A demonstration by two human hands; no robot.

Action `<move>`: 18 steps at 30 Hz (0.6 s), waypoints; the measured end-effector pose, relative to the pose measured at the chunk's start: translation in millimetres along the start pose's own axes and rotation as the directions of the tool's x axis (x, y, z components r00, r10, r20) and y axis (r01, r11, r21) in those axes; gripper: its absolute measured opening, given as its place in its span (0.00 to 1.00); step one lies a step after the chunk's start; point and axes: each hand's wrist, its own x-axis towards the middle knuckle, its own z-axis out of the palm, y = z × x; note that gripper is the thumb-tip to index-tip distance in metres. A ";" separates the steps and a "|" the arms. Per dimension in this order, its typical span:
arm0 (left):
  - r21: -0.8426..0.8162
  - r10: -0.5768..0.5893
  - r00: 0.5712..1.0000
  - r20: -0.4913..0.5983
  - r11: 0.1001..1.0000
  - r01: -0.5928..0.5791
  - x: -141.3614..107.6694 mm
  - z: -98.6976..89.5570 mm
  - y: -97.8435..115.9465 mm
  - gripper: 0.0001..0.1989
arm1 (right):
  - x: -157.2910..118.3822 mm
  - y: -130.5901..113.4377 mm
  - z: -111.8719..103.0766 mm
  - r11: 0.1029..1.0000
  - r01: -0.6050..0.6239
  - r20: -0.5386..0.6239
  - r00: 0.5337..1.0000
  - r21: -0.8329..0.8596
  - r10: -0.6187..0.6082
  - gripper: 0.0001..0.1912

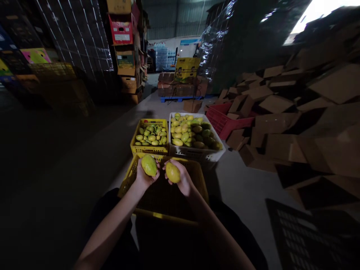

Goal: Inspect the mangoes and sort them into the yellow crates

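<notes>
My left hand (144,177) holds a green-yellow fruit (149,165) from below, its fingers curled round it. A yellower fruit (172,172) sits in my right hand (182,176), a little to the right and not touching the first. Both hands are above the near yellow crate (203,183), whose inside is dark. Beyond it on the left stands a smaller yellow crate (150,149) with many green and yellow fruits. Beside that, a white crate (194,152) is heaped with yellow fruits on the left and darker, shaded ones on the right.
Flattened and open cardboard boxes (281,123) pile up on the right, against a red crate (221,122). A dark crate (298,232) lies at the lower right. Further back are stacked boxes (126,56) and a blue pallet (180,99) with cartons.
</notes>
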 end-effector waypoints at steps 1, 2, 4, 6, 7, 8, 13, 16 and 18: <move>-0.025 0.010 1.000 0.016 1.000 -0.009 -0.5 0.1 -0.1 0.18 | -0.3 -0.1 0.0 1.000 0.000 0.015 1.000 0.006 -0.001 0.14; -0.053 0.019 0.999 0.031 0.998 -0.017 -1.2 0.1 -0.2 0.17 | -0.6 -0.2 0.0 1.000 0.003 0.026 1.000 0.010 -0.003 0.14; -0.094 0.040 0.998 0.057 0.995 -0.035 -2.4 0.2 -0.3 0.15 | -1.0 -0.2 0.0 1.000 0.012 0.030 0.999 0.009 -0.012 0.14; -0.102 0.060 0.996 0.064 0.993 -0.054 -3.1 0.6 -0.2 0.13 | -1.4 0.0 0.1 1.000 0.011 0.021 1.000 0.006 -0.011 0.14; -0.096 0.073 0.996 0.054 0.993 -0.067 -3.1 1.1 -0.2 0.11 | -1.6 0.2 0.2 1.000 0.004 0.016 1.000 0.008 -0.004 0.14; -0.084 0.085 0.996 0.040 0.993 -0.082 -2.9 1.7 -0.2 0.10 | -1.8 0.5 0.5 1.000 -0.004 0.013 1.000 0.014 0.004 0.14; -0.003 0.130 0.990 -0.050 0.991 -0.130 0.2 5.7 -1.6 0.10 | -2.5 1.8 1.8 0.999 -0.009 0.026 1.000 0.052 0.008 0.13; 0.004 0.140 0.990 -0.033 0.990 -0.140 1.1 6.2 -1.8 0.14 | -1.6 1.7 1.1 0.991 -0.044 0.027 0.999 0.128 0.041 0.15; 0.000 0.131 0.991 0.002 0.991 -0.131 1.3 6.0 -1.1 0.15 | -0.6 1.0 0.1 0.979 -0.089 0.015 0.996 0.183 0.088 0.12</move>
